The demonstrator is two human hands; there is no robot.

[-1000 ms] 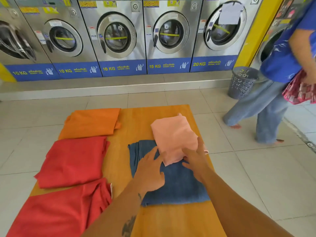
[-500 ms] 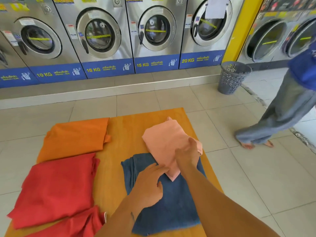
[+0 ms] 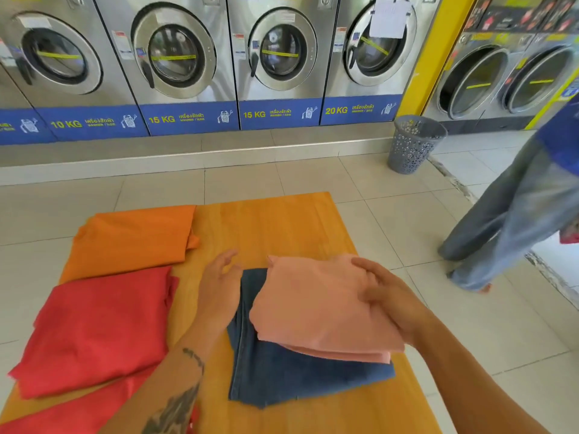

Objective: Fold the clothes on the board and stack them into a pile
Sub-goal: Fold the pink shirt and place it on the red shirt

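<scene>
A folded pink cloth (image 3: 310, 305) lies on top of a folded blue denim piece (image 3: 282, 377) at the right of the orange wooden board (image 3: 275, 223). My right hand (image 3: 385, 299) grips the pink cloth's right edge, fingers on top. My left hand (image 3: 219, 286) hovers open at the denim's left edge, fingers spread, holding nothing. On the left of the board lie a folded orange cloth (image 3: 131, 239), a folded red cloth (image 3: 100, 327) and a second red cloth (image 3: 78, 411) at the near left corner.
The board lies on a tiled floor. A row of washing machines (image 3: 175, 57) stands behind it. A grey perforated basket (image 3: 413, 145) stands at the back right. A person in wide jeans (image 3: 513, 214) walks on the floor to the right.
The pink cloth has come nearer, from the denim's far edge to squarely on top of it, with my right hand on it. My left hand lifted off the denim and moved left. The person walked right.
</scene>
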